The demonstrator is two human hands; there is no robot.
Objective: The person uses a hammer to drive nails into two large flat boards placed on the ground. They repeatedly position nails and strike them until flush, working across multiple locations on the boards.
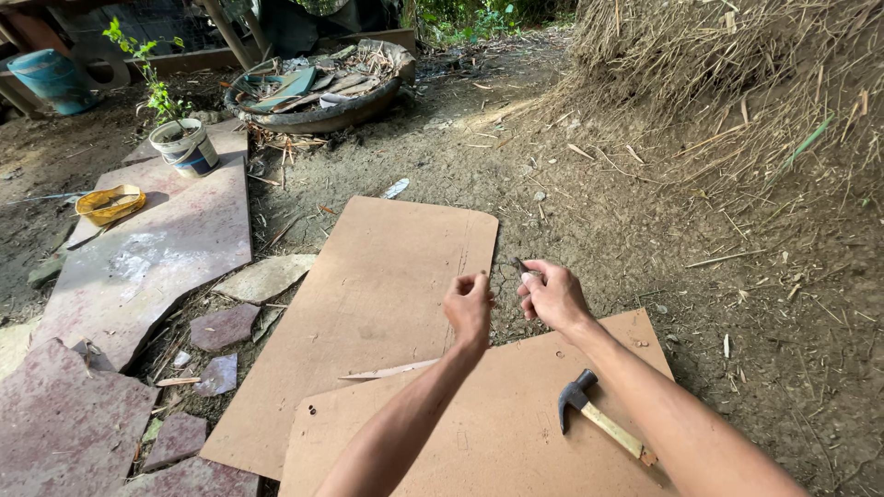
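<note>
Bare dirt lay under two brown boards (368, 304); the left hand (469, 308) was loosely curled, right hand (551, 294) fingers pinched something small, a hammer (599, 419) lying nearby.

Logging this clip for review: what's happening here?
A person outdoors holds both hands over brown boards laid on the dirt. The right hand pinches a small dark object, too small to identify; the left hand is curled beside it, apparently empty. A claw hammer lies untouched on the nearer board.

Potted seedling (184, 138), yellow tray (109, 203), blue barrel (51, 78), straw heap (737, 64), stone slab (157, 248)
</note>
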